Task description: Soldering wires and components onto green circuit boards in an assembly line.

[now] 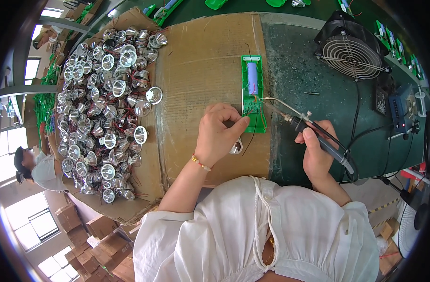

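Note:
A green plastic housing (pixel 258 128) lies lengthwise on the cardboard, holding a purple cylindrical battery cell (pixel 252 78) and a small green circuit board (pixel 250 106) with thin wires. At its left edge, my left hand (pixel 219 129) is closed, thumb and fingers pinched beside the board; whatever is between the fingertips is too small to make out. A shiny reflector cup (pixel 235 147) shows partly from under that hand. My right hand (pixel 317 149) grips a soldering iron (pixel 327 149) with a thin solder feed tube (pixel 283 104). Its tip end points at the board.
Many reflector cups with wires (pixel 102 108) are heaped on cardboard at left. A black fan with a wire guard (pixel 351 56) stands at back right, near a blue soldering station (pixel 402 113). Cables cross the green mat (pixel 299 70). Another person (pixel 43 169) is at far left.

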A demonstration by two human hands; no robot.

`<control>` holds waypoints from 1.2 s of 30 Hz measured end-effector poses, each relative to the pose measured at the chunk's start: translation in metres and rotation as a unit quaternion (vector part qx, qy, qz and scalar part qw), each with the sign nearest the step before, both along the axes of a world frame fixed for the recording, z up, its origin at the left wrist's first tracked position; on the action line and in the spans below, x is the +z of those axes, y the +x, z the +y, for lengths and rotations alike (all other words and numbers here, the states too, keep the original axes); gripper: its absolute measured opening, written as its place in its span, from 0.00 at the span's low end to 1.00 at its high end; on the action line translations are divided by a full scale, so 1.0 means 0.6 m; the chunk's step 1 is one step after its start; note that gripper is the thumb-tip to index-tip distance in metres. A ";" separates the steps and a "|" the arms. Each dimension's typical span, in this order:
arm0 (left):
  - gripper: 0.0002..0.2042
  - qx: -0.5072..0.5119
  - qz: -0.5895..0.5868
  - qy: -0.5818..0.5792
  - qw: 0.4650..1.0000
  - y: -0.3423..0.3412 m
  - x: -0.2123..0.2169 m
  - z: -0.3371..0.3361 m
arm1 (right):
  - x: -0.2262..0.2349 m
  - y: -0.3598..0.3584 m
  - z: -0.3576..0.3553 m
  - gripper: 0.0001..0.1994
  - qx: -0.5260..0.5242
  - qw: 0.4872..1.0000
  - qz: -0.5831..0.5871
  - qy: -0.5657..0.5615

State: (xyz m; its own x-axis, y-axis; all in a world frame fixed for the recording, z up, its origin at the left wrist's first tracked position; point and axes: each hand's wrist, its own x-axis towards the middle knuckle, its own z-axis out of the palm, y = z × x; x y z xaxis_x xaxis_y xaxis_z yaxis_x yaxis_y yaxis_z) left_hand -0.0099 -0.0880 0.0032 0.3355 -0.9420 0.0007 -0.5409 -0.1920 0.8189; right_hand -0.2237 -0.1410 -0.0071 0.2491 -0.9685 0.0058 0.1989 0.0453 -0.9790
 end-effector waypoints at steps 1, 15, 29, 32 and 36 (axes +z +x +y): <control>0.07 0.000 -0.001 0.000 1.000 0.000 0.001 0.000 | 0.000 -0.002 -0.002 0.07 -0.006 1.000 0.008 -0.016; 0.08 0.002 0.027 0.099 0.995 0.011 0.010 -0.015 | -0.021 -0.051 -0.047 0.07 -0.098 0.988 0.104 -0.067; 0.16 -0.009 -0.364 -0.167 0.916 0.084 0.012 -0.550 | -0.041 -0.060 -0.043 0.09 -0.050 0.992 0.114 -0.006; 0.13 -0.052 -0.486 -0.086 0.868 0.032 -0.008 -0.572 | -0.042 -0.060 -0.045 0.11 -0.035 0.993 0.112 0.001; 0.08 -0.063 -0.491 -0.111 0.862 0.039 -0.029 -0.558 | -0.040 -0.054 -0.046 0.11 -0.021 0.993 0.115 -0.012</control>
